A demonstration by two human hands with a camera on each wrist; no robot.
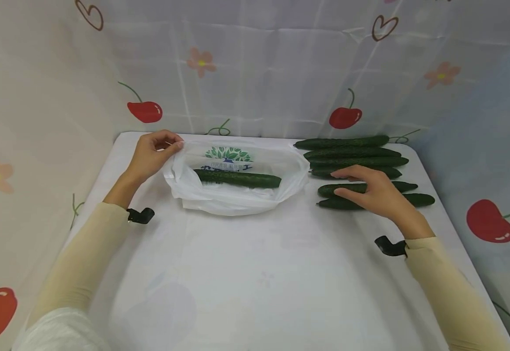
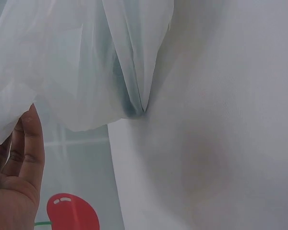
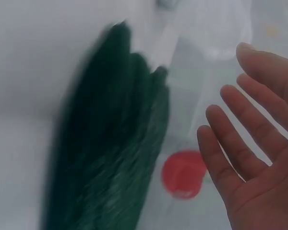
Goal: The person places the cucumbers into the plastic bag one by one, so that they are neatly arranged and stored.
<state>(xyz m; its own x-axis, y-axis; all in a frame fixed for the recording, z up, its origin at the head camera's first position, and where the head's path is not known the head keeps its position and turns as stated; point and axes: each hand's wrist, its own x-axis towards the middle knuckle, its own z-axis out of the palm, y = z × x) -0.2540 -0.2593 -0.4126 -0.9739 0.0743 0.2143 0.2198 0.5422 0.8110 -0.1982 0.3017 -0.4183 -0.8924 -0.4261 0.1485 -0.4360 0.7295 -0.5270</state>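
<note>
One cucumber [image 1: 241, 179] lies in the open mouth of a white plastic bag [image 1: 233, 205], its upper left edge pinched by the left hand [image 1: 151, 152]; to the right, more cucumbers [image 1: 355, 152] lie side by side on the counter [image 1: 237, 282], the right hand [image 1: 379, 192] over the nearest, fingers [image 3: 218, 158] spread wide

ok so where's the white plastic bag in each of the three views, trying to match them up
Head: white plastic bag around the middle, left of the loose cucumbers.
Left wrist: bag across the upper left, the left hand at its edge.
Right wrist: bag blurred, at the top, right of centre.
Shared landmark: the white tabletop, in all three.
</note>
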